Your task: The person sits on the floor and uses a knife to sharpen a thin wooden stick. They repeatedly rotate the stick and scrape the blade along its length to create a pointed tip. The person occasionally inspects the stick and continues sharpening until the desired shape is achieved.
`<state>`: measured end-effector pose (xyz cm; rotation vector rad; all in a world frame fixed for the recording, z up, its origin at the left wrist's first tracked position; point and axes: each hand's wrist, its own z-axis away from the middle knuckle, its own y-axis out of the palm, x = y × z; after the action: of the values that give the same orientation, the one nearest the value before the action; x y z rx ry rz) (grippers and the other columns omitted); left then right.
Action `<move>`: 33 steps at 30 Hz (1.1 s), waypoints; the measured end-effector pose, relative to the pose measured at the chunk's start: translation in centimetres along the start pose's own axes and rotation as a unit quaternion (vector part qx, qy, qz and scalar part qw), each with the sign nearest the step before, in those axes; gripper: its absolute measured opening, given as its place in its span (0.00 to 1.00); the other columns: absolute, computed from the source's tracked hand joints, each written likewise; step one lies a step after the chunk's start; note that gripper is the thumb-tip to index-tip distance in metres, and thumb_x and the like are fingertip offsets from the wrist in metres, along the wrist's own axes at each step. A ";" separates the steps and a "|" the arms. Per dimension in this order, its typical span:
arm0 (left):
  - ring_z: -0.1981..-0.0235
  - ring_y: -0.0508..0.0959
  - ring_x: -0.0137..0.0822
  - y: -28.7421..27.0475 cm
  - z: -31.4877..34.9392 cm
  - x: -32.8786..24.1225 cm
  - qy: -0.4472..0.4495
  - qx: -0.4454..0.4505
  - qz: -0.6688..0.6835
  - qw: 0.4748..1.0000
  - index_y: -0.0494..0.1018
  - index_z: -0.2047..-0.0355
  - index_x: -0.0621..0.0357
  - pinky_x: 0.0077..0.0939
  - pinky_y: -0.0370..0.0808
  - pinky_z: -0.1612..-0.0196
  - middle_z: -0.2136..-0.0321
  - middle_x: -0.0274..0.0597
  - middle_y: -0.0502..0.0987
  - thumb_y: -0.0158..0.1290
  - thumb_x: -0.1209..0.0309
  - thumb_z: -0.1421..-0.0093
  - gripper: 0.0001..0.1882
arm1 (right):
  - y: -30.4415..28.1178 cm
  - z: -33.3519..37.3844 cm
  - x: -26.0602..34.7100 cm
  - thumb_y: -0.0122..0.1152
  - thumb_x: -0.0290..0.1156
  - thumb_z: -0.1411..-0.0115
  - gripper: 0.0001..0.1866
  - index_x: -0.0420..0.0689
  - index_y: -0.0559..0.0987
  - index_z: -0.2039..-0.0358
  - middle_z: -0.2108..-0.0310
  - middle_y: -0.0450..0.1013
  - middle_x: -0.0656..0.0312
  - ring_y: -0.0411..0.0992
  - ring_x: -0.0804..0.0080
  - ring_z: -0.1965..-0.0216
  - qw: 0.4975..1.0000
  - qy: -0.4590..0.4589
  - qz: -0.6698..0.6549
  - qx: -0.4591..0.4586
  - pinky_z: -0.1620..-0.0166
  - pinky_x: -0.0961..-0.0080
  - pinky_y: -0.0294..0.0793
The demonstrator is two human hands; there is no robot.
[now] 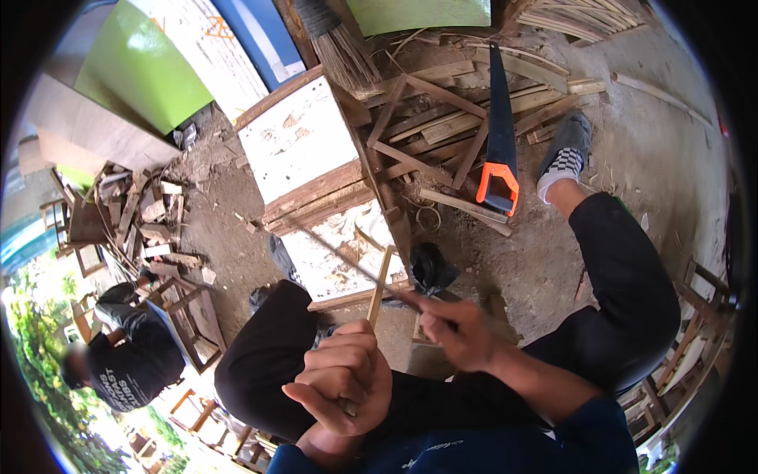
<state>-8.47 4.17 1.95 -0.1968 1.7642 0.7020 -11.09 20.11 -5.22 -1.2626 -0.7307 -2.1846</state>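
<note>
My left hand (343, 383) is closed in a fist around a slim wooden strip (382, 283), which sticks up past my knuckles. My right hand (462, 336) grips the end of a long, thin, dark tool (339, 255); edge-on, it could be a blade or a file. The tool slants to the upper left and crosses the strip in view; whether they touch I cannot tell. Beyond both hands, between my legs, stands a low wooden bench with a worn white top (296, 146). Curled shavings lie on its near part.
A handsaw (499, 118) with an orange handle lies right of the bench, beside wooden frames and slats (442, 126). A bristle broom (343, 51) rests at the far end. Scrap wood (130, 213) is heaped at left. Another person (130, 359) sits there by a wooden frame (189, 316).
</note>
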 end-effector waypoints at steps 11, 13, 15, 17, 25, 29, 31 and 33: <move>0.91 0.49 0.27 -0.4 -1.5 0.0 -0.003 -0.030 -0.012 0.999 0.52 0.93 0.46 0.25 0.52 0.76 0.95 0.30 0.53 0.23 0.51 0.21 0.39 | 0.5 -0.9 0.2 0.52 0.32 0.27 0.22 0.44 0.76 0.35 0.77 0.73 0.60 0.71 0.76 0.77 0.983 -0.169 0.070 0.028 0.70 0.74 0.72; 0.91 0.50 0.27 -0.6 -1.4 -0.3 -0.011 -0.034 -0.027 0.999 0.52 0.93 0.46 0.24 0.53 0.76 0.95 0.30 0.54 0.23 0.50 0.21 0.39 | 0.4 -0.9 0.2 0.52 0.32 0.27 0.23 0.43 0.75 0.34 0.76 0.75 0.60 0.72 0.76 0.76 0.995 -0.082 0.051 0.009 0.69 0.75 0.73; 0.91 0.50 0.27 -1.0 -1.7 -0.7 -0.035 -0.030 0.009 0.999 0.53 0.92 0.45 0.24 0.53 0.75 0.95 0.30 0.54 0.22 0.50 0.21 0.39 | 0.1 -1.1 0.4 0.52 0.31 0.28 0.22 0.44 0.76 0.35 0.67 0.81 0.53 0.78 0.67 0.73 0.994 0.085 0.052 -0.040 0.65 0.72 0.76; 0.91 0.49 0.27 -1.3 -1.6 -0.6 -0.034 -0.032 0.013 0.999 0.53 0.92 0.45 0.24 0.53 0.76 0.95 0.30 0.53 0.21 0.50 0.21 0.39 | 0.0 -1.3 0.6 0.51 0.30 0.28 0.22 0.44 0.76 0.35 0.62 0.83 0.48 0.82 0.62 0.70 0.997 0.032 0.067 0.013 0.62 0.72 0.78; 0.92 0.51 0.28 -2.9 -1.8 -0.7 -0.025 -0.151 0.075 0.985 0.52 0.93 0.49 0.26 0.53 0.78 0.95 0.31 0.54 0.23 0.48 0.21 0.41 | 1.6 -1.1 1.4 0.54 0.28 0.29 0.22 0.42 0.76 0.36 0.70 0.81 0.48 0.80 0.65 0.74 0.989 -0.126 0.064 0.034 0.63 0.72 0.79; 0.92 0.50 0.28 -2.9 -1.3 -1.0 -0.031 -0.085 0.033 0.995 0.52 0.93 0.49 0.26 0.53 0.78 0.95 0.30 0.54 0.22 0.48 0.21 0.40 | 0.8 -0.7 1.1 0.52 0.33 0.27 0.22 0.51 0.75 0.34 0.65 0.82 0.46 0.82 0.56 0.69 0.996 -0.004 0.086 0.019 0.62 0.68 0.80; 0.92 0.50 0.28 -2.8 -1.4 -0.9 -0.029 -0.135 0.071 0.988 0.53 0.93 0.49 0.27 0.53 0.77 0.95 0.30 0.54 0.22 0.48 0.21 0.40 | 0.6 -0.6 1.0 0.52 0.34 0.27 0.22 0.50 0.74 0.34 0.65 0.81 0.45 0.82 0.57 0.67 0.997 0.010 0.069 0.035 0.61 0.66 0.80; 0.92 0.50 0.28 -2.6 -1.4 -0.8 -0.017 -0.066 0.037 0.997 0.53 0.93 0.49 0.27 0.52 0.77 0.95 0.30 0.54 0.22 0.48 0.21 0.40 | 0.8 -0.6 0.7 0.51 0.34 0.27 0.23 0.48 0.73 0.33 0.66 0.81 0.45 0.83 0.64 0.67 0.983 -0.126 0.112 0.076 0.61 0.66 0.79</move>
<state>-8.10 1.14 1.94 -0.2093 1.7016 0.8705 -11.23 19.04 -4.64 -1.4781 -0.7957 -1.7766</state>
